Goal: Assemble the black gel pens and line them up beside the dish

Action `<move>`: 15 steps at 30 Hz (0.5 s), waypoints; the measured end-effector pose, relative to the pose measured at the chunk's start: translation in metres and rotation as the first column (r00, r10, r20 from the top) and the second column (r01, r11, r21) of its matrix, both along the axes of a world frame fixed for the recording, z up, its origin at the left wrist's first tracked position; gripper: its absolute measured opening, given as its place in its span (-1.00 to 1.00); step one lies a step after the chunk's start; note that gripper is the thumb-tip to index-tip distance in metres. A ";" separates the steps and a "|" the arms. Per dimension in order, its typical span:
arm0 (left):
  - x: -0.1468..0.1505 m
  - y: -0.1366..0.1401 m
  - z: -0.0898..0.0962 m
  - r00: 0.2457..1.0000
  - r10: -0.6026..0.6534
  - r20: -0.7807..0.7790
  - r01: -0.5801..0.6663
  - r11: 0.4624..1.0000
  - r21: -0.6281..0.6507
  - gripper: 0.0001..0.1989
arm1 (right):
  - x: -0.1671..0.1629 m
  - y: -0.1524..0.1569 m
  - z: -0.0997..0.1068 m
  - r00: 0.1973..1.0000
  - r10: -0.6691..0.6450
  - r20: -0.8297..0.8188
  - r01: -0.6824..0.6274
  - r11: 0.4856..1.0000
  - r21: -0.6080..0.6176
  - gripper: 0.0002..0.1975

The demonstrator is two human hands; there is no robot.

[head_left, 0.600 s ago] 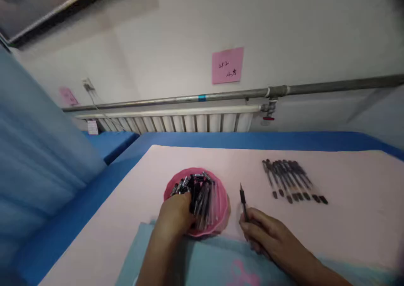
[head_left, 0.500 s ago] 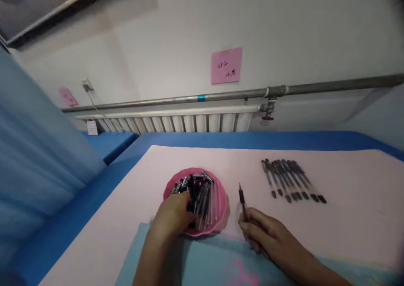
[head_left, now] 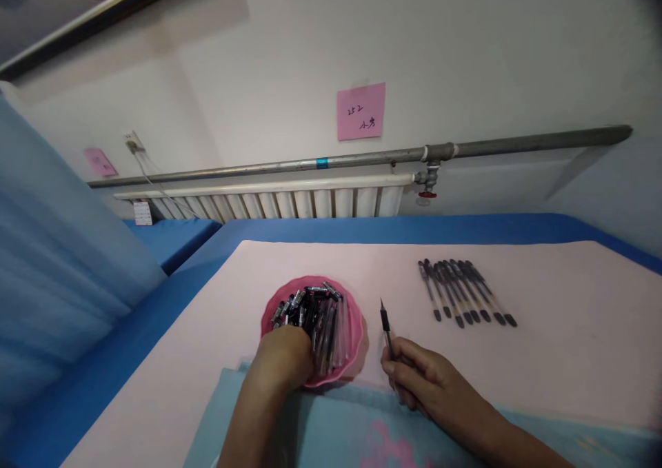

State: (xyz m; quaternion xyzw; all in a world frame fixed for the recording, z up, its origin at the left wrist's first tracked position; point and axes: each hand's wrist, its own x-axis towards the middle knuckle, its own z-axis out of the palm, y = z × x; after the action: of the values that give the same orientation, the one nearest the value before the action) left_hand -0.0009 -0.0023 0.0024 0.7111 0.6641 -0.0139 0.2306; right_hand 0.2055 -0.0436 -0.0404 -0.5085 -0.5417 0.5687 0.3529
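1. The left grip [head_left: 287, 359] has turned further down over the near-left rim of the pink basket [head_left: 358, 330]; its thumb and fingertip, visible a moment ago, are now hidden, so I cannot tell how open it is or what it holds. It seems to be picking among the pen parts [head_left: 325, 337].
2. The right grip [head_left: 396, 364] stays closed around an uncapped pen [head_left: 385, 322], tip up, just right of the basket.
3. Beyond and right of it lies a row of pens [head_left: 458, 292].
4. Light-blue cloth [head_left: 336, 423] lies beneath both forearms; the left grip itself blocks part of the basket.

Radiator [head_left: 294, 205], pipe [head_left: 248, 169], curtain [head_left: 56, 247], possibly a frame [head_left: 103, 21]
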 end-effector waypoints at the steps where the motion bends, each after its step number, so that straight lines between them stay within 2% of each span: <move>1: -0.004 0.000 -0.001 1.000 -0.001 0.031 0.001 1.000 -0.009 -0.94 | 0.000 0.000 0.000 1.000 -0.007 -0.010 0.007 1.000 0.002 -0.78; 3: -0.013 0.000 -0.001 0.988 -0.013 0.152 0.020 0.999 -0.049 -0.97 | 0.001 0.000 -0.002 0.999 -0.029 -0.036 0.029 1.000 -0.007 -0.78; 5: -0.019 -0.001 0.000 0.929 -0.023 0.369 0.062 0.994 -0.094 -0.96 | 0.002 0.000 -0.003 0.996 -0.060 -0.068 0.058 0.998 -0.027 -0.77; 6: -0.019 -0.002 0.001 0.871 -0.020 0.491 0.086 0.990 -0.111 -0.94 | 0.003 0.000 -0.003 0.991 -0.080 -0.104 0.077 0.996 -0.038 -0.78; 8: -0.013 -0.004 0.004 0.709 0.004 0.705 0.143 0.979 -0.148 -0.90 | 0.004 0.000 -0.001 0.966 -0.121 -0.230 0.112 0.992 -0.052 -0.79; 10: -0.001 -0.007 0.005 0.536 0.053 0.843 0.214 0.957 -0.196 -0.86 | 0.005 -0.002 0.005 0.902 -0.160 -0.401 0.149 0.987 -0.058 -0.82; 13: 0.018 -0.010 0.003 0.344 0.140 0.928 0.285 0.927 -0.245 -0.81 | 0.003 -0.008 0.016 0.790 -0.190 -0.584 0.202 0.978 -0.045 -0.85; 15: 0.026 -0.009 -0.001 0.290 0.168 0.942 0.289 0.923 -0.254 -0.79 | 0.003 -0.012 0.020 0.757 -0.182 -0.628 0.219 0.976 -0.019 -0.87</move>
State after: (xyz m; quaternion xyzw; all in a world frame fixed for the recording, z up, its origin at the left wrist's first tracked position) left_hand 0.0249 -0.0115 0.0016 0.5441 0.3507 0.2751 0.7108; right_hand 0.2081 -0.0551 -0.0202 -0.3360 -0.3518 0.6487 0.5852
